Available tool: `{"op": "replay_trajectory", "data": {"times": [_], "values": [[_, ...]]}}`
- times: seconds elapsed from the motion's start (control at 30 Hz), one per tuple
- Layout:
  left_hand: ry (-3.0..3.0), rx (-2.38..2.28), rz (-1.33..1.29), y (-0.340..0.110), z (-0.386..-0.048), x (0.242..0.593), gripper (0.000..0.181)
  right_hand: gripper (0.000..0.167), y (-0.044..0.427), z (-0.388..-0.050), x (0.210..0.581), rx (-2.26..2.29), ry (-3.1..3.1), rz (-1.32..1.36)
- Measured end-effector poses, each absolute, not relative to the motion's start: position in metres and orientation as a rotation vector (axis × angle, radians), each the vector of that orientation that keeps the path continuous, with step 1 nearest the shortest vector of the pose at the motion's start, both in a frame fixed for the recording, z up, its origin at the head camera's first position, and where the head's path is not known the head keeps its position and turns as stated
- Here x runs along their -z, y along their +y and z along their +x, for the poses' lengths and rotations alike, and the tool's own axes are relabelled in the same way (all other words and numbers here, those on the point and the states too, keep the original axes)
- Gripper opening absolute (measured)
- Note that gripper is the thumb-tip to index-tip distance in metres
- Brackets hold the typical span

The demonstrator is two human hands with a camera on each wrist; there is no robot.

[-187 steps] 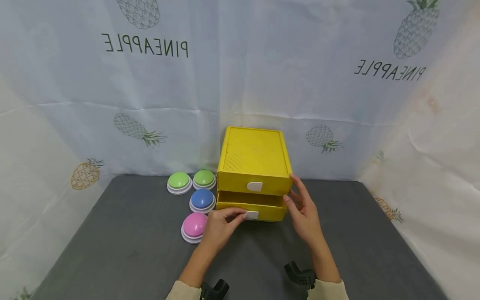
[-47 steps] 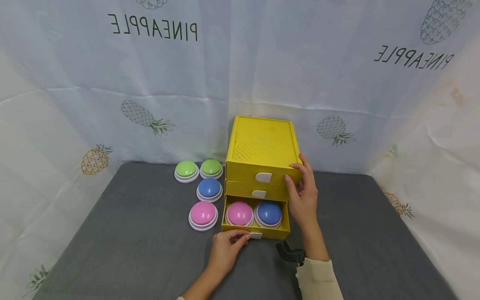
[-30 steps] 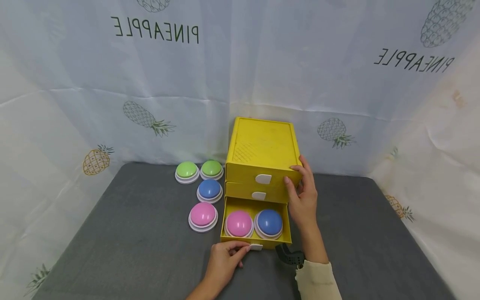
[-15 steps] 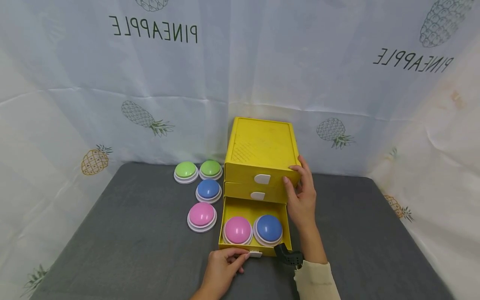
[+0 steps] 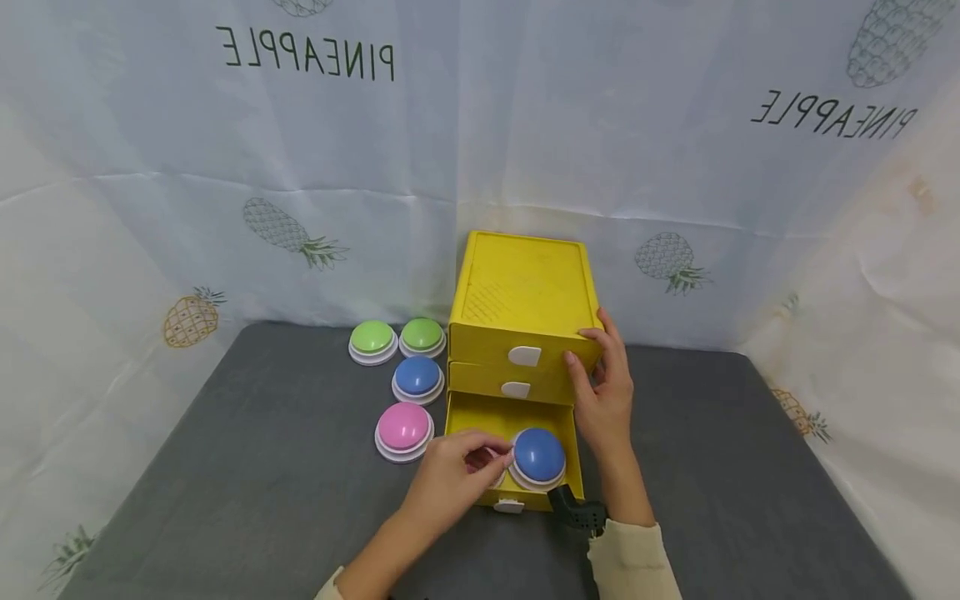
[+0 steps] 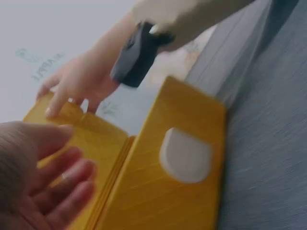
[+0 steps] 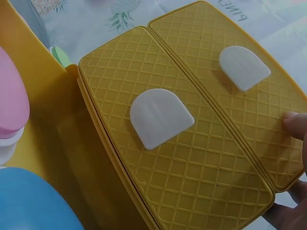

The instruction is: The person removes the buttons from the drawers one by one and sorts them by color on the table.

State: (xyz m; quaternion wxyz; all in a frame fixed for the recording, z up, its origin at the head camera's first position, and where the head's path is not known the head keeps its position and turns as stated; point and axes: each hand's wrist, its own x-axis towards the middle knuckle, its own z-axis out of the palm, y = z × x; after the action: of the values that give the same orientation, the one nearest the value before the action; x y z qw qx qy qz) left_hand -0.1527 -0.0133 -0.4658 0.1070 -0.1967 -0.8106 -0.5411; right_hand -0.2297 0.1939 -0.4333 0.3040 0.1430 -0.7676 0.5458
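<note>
A yellow drawer cabinet (image 5: 528, 279) stands against the curtain, its lowest drawer (image 5: 476, 407) pulled out. Inside that drawer sit a blue dome button (image 5: 539, 456) and a pink dome button (image 7: 10, 96), both on white bases. My left hand (image 5: 448, 479) hovers over the drawer at the pink button and mostly covers it in the head view. Its thumb and fingers stand apart with nothing between them in the left wrist view. The drawer's white handle (image 5: 509, 506) is free. With thumb on the front and fingers round the side, my right hand (image 5: 606, 400) grips the cabinet's upper right corner.
On the grey table (image 5: 247, 467), left of the cabinet, stand two green buttons (image 5: 372, 337), a blue button (image 5: 417, 377) and a pink button (image 5: 403, 427). Both upper drawers are closed. A pineapple-print curtain (image 5: 360, 150) hangs behind.
The middle drawer, part-open at first, was closed and the lowest pulled out towards me. My left hand has since let go of its handle and moved up over the pink button.
</note>
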Motion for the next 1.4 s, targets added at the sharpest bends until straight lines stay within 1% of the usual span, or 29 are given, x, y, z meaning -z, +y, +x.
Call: {"op": "replay_trajectory", "data": {"times": [0.1,0.23,0.37,0.57,0.87,1.23,1.4], "values": [[-2.618,1.644,-0.610,-0.007,-0.172,0.458,0.027,0.033,0.196,-0.230,0.434,-1.442,-2.034,0.372],[-2.752,1.742,-0.746,0.001,-0.194,0.462,0.041,0.033,0.196,-0.230,0.435,-1.423,-2.043,0.386],[-2.808,1.764,-0.833,0.006,-0.209,0.467,0.045,0.033,0.197,-0.231,0.436,-1.404,-2.047,0.404],[-2.960,1.501,-0.866,0.015,-0.222,0.472,0.051,0.034,0.197,-0.232,0.436,-1.408,-2.048,0.404],[-3.090,1.216,-0.872,0.021,-0.226,0.481,0.053,0.035,0.196,-0.231,0.435,-1.414,-2.046,0.397],[-3.053,1.218,-1.059,0.020,-0.222,0.476,0.051,0.036,0.195,-0.231,0.432,-1.415,-2.056,0.374],[-2.997,1.312,-1.084,0.021,-0.220,0.473,0.049,0.036,0.195,-0.231,0.433,-1.411,-2.057,0.373]]}}
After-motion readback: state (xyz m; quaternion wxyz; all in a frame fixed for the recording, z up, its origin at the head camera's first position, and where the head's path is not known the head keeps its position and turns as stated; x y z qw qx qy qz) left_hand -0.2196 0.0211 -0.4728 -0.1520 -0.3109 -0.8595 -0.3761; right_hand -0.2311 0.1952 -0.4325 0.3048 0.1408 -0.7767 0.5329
